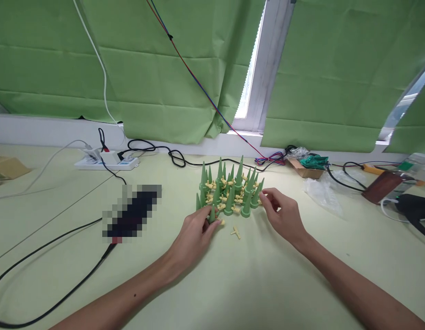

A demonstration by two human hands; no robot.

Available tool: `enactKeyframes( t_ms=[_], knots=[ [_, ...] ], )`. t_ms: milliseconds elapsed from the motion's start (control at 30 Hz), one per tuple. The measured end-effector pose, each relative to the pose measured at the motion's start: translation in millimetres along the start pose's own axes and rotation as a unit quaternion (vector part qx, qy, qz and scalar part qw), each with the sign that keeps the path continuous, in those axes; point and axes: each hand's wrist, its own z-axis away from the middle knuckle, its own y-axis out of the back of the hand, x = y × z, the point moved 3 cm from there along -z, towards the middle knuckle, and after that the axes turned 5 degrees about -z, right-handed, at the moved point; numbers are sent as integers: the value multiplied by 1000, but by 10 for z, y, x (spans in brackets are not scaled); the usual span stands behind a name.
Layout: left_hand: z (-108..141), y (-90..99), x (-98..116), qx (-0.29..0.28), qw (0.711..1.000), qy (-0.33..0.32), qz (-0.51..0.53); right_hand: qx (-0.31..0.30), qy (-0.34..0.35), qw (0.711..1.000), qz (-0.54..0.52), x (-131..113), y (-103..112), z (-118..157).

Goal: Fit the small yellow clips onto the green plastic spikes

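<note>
Several green cones [229, 201] stand upright in a tight cluster on the pale table [233, 284], with small yellow T-shaped pieces [236, 210] among them. My left hand [195, 231] is at the cluster's front left corner, its fingers closed round a green cone [212, 214]; a yellow piece shows by its fingertips. At the right side of the cluster is my right hand [281, 214], fingers bent and thumb and forefinger close together beside a cone; what they hold, if anything, is too small to name. One loose yellow piece [236, 232] lies in front of the cones.
A pixelated dark object [133, 213] with a black cable lies at the left. Behind it is a white power strip [106, 161]. Black cable runs along the back. At the right are a cardboard box [305, 169], a plastic bag [322, 195] and a brown object [380, 187].
</note>
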Motion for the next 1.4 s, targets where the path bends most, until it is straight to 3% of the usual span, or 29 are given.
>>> enactKeyframes(
  t_ms=[233,400,500,967,1100,1267,1333,1400],
  knots=[
    [22,21,20,42,999,-2,-28,-96,-27,995,-20,121,-174,11],
    [51,48,36,116,993,-31,-5,-118,-30,992,-21,140,-257,19],
    [57,55,25,143,989,-43,2,-121,-28,992,-22,138,-269,15],
    [-5,73,-6,156,986,-49,-22,-65,-25,996,-48,32,-176,16],
    [0,89,36,187,977,-100,-26,-65,-17,996,-52,-32,-188,47],
    [88,154,132,275,939,-206,-20,-86,15,994,-66,-146,-218,108],
    [130,148,159,267,931,-249,-11,-101,29,992,-74,-193,-236,135],
    [152,105,173,208,942,-264,-1,-120,43,988,-85,-238,-257,166]
  ],
)
